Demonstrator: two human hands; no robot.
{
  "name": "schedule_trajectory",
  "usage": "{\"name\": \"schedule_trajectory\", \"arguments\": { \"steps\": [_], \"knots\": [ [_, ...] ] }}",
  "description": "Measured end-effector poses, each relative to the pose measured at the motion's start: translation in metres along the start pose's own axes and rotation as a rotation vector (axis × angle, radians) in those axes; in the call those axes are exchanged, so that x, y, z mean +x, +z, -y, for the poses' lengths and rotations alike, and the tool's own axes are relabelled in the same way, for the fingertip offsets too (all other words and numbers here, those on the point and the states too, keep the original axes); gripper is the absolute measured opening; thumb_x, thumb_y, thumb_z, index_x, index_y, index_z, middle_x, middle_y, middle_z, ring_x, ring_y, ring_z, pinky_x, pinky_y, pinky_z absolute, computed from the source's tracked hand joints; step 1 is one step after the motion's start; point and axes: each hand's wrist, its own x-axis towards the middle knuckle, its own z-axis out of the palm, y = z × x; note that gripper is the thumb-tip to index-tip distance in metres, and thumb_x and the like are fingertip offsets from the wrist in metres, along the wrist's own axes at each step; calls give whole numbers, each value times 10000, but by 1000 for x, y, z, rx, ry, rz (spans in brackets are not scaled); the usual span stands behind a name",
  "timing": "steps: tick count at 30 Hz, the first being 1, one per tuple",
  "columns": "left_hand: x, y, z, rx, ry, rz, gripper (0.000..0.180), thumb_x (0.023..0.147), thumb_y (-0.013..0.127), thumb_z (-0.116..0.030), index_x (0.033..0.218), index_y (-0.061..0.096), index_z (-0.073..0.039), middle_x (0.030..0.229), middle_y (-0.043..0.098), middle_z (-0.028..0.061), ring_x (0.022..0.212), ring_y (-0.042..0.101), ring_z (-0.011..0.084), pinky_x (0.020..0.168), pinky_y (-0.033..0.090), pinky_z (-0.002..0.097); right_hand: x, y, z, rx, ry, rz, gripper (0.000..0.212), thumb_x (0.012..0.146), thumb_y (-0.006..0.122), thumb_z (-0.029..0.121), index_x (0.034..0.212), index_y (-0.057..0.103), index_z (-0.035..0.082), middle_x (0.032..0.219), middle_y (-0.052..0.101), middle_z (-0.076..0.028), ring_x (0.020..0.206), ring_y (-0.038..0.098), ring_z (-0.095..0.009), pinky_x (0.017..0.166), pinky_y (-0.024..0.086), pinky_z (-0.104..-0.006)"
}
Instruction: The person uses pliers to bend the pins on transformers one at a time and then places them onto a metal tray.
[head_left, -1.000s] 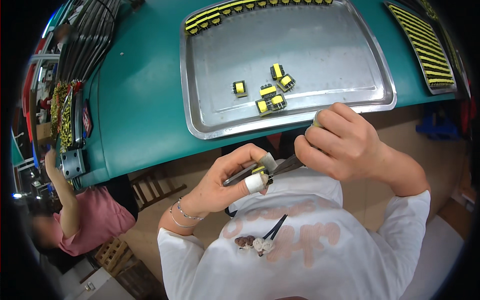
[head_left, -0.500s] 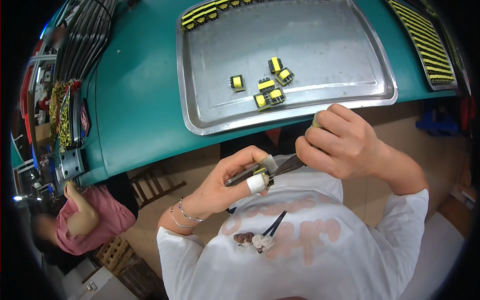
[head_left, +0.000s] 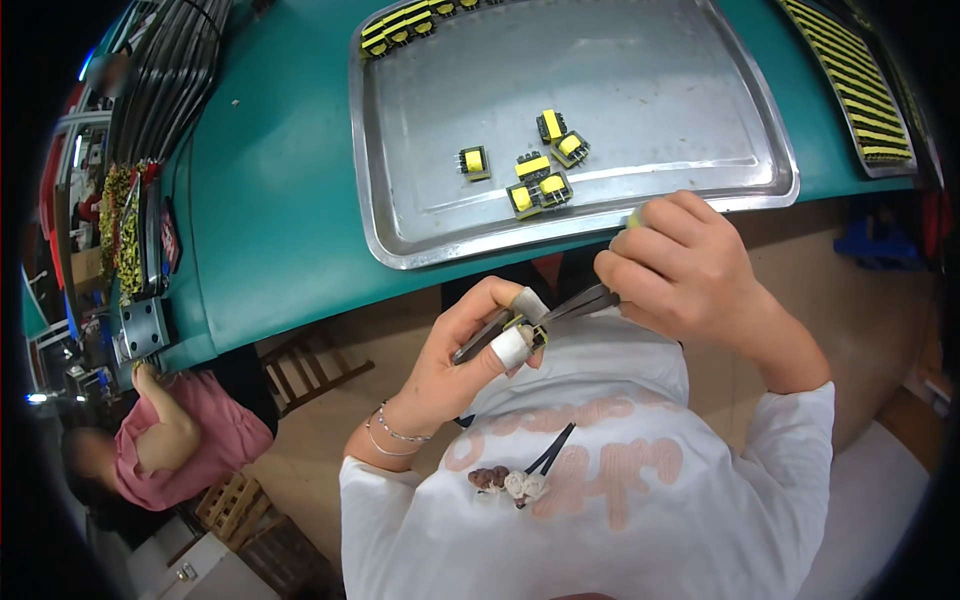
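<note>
Between the taped thumb and fingertip of my left hand [head_left: 448, 345] is a small black-and-yellow transformer [head_left: 540, 337], its pins facing right. A flat dark-grey metal piece [head_left: 478, 340] also lies in that hand, partly covered by the fingers. My right hand [head_left: 690, 262] is closed around dark tweezers [head_left: 588, 302]. Their tips reach the pin side of the transformer; whether they grip a pin or wire is too small to tell. Both hands are in front of my body, just off the table's near edge.
Beyond my hands a metal tray [head_left: 420, 257] on the green table [head_left: 270, 220] holds several loose transformers [head_left: 533, 167] and a row at its far left. Another tray [head_left: 850, 85] of transformers stands right. At left are hanging black cables [head_left: 170, 90] and a person in pink [head_left: 210, 430].
Both hands have risen slightly toward the table, keeping their holds. The tweezers' tips have moved up along the transformer's pin side, and the transformer appears slightly turned.
</note>
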Motion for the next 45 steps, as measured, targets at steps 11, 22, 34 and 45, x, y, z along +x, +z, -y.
{"name": "schedule_trajectory", "arguments": {
  "steps": [11, 22, 34, 45],
  "knots": [
    [8, 16, 17, -319, 240, -117, 245, 954, 495, -219, 1116, 457, -39, 842, 570, 106, 679, 462, 103, 591, 409, 243, -12, -13, 24, 724, 475, -24, 191, 693, 649, 15, 879, 623, -20, 790, 600, -88, 691, 540, -200, 617, 421, -302],
    [0, 31, 7, -279, 179, -198, 527, 938, 517, -236, 1374, 262, -84, 893, 574, 95, 690, 479, 93, 591, 405, 228, 7, 16, 61, 1708, 897, -92, 323, 873, 603, 63, 1166, 520, -45, 947, 608, -100, 806, 630, -169, 782, 520, -320],
    [-4, 16, 18, -139, 219, -216, 589, 920, 567, -274, 1357, 270, -14, 1042, 591, 116, 736, 517, 83, 611, 418, 198, 12, 38, 65, 1694, 882, -104, 299, 888, 598, 106, 1149, 536, -27, 975, 617, -112, 802, 617, -144, 734, 517, -288],
    [-5, 11, 39, 287, 511, -476, 429, 849, 651, -35, 1227, 457, 25, 1201, 546, 127, 1004, 597, 165, 891, 457, 279, -10, 27, 54, 499, 553, -32, 290, 731, 690, 102, 999, 622, 14, 827, 571, -91, 745, 545, -253, 655, 443, -330]
  ]
}}
